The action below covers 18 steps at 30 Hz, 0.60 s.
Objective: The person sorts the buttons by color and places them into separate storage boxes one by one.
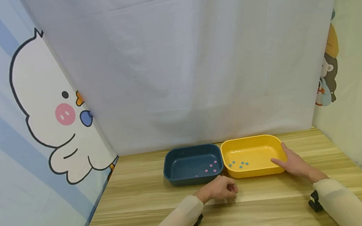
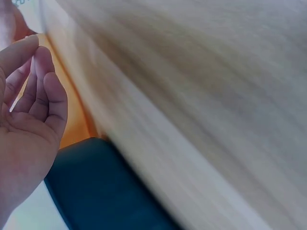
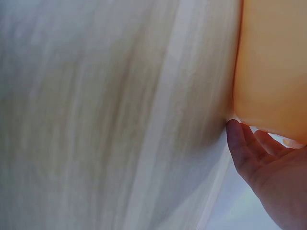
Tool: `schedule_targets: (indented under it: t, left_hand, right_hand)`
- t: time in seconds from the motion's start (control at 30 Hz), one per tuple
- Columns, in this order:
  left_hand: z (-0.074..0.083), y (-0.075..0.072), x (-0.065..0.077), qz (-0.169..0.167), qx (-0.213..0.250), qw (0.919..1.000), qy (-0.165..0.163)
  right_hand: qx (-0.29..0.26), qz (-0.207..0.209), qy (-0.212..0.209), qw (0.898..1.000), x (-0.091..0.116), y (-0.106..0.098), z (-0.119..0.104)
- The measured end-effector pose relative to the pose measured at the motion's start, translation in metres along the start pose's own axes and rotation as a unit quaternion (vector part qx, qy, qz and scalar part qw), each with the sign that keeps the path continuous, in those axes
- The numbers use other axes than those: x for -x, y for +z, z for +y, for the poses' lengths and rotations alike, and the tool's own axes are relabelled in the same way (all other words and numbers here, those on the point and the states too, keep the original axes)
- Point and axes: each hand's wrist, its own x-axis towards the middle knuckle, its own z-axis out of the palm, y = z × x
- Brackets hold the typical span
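A yellow tray (image 1: 253, 173) and a dark blue tray (image 1: 192, 181) stand side by side on the wooden table. My right hand (image 1: 293, 161) holds the yellow tray's right end, thumb over the rim and fingers along the outer wall. The right wrist view shows those fingers (image 3: 240, 143) against the wall near its base. My left hand (image 1: 220, 188) hovers in front of where the trays meet, fingers curled. In the left wrist view its thumb and fingertips come together; I cannot tell whether something small is between them.
Several small pink ring-shaped pieces (image 1: 211, 165) lie in the blue tray's right half. Several small blue ones (image 1: 242, 163) lie in the left part of the yellow tray. A white curtain (image 1: 181, 75) hangs behind the table, with printed panels at both sides.
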Motion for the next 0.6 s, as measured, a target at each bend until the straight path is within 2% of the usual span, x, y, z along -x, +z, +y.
schedule_targets:
  t: [0.13, 0.23, 0.43, 0.6]
  left_hand:
    - [0.006, -0.006, 0.0, 0.003, -0.006, 0.9999, 0.016]
    - [0.01, -0.011, 0.001, 0.0, 0.007, 0.9997, 0.023]
    - [0.019, -0.022, 0.002, -0.006, 0.064, 0.9974, 0.034]
    - [0.022, -0.03, 0.0, 0.018, 0.071, 0.9967, 0.036]
  right_hand:
    - [0.002, 0.0, 0.001, 1.0, 0.0, 0.0, 0.0]
    - [0.001, -0.001, 0.002, 1.0, 0.0, 0.0, 0.0]
    - [-0.003, -0.003, 0.001, 1.0, 0.0, 0.0, 0.0]
    - [-0.004, -0.003, 0.0, 1.0, 0.0, 0.0, 0.001]
